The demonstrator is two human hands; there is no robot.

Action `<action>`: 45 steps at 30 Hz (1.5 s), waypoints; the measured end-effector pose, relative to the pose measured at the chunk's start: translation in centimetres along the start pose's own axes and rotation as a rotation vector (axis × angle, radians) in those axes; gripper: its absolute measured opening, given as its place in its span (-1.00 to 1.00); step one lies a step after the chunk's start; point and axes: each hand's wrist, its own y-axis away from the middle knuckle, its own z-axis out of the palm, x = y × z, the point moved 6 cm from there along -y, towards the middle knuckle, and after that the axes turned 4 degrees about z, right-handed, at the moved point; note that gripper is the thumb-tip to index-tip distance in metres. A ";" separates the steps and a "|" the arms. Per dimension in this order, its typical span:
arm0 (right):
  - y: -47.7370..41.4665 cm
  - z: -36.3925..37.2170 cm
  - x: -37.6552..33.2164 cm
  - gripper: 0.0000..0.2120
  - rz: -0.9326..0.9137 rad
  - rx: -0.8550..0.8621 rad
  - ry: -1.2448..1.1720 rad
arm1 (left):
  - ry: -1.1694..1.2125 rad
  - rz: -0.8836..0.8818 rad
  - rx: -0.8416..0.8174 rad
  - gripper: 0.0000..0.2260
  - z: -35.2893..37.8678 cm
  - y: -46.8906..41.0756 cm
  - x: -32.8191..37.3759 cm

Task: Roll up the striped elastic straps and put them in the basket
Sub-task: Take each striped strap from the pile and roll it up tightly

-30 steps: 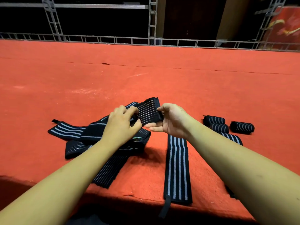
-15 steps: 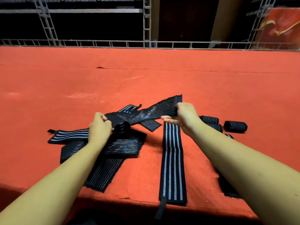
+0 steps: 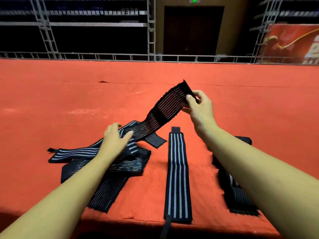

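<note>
While your right hand (image 3: 198, 107) is raised over the red carpeted surface (image 3: 69, 100), its thumb and fingertips pinch the top end of one striped strap (image 3: 165, 111). That strap is stretched thin enough for the red to show through it, and it slopes down leftward to the heap of straps (image 3: 120, 166). Your left hand (image 3: 115, 138) lies on the strap's lower end where it meets the heap, thumb spread across the stripes and fingers bent. Whether those fingers close round the strap or only press it down you cannot tell (the hand itself hides the contact).

Your left forearm crosses the heap and covers part of it. Between your arms a bold-striped strap (image 3: 177, 178) lies flat and straight, its tab hanging over the near edge. Another dark strap (image 3: 240, 195) lies to the right, largely hidden under your right forearm. Beyond the far edge run a metal railing (image 3: 103, 56), a dark door (image 3: 193, 30) and a red banner (image 3: 293, 42).
</note>
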 end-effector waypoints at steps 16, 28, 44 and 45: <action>1.1 -1.8 -5.0 -0.91 -0.070 0.006 -0.037 | 0.524 0.180 -0.320 -0.95 3.7 1.0 8.4; 2.1 -0.9 -6.1 -0.85 -0.044 -0.149 -0.084 | 0.735 -0.058 -0.574 -0.54 9.6 3.8 10.8; -2.3 -7.7 6.6 -0.94 0.136 0.016 0.344 | -0.231 0.341 -0.847 -0.67 18.3 12.0 9.8; -2.4 -8.1 8.0 -0.96 0.147 -0.003 0.384 | -0.176 0.343 -0.823 -0.67 18.7 12.2 9.6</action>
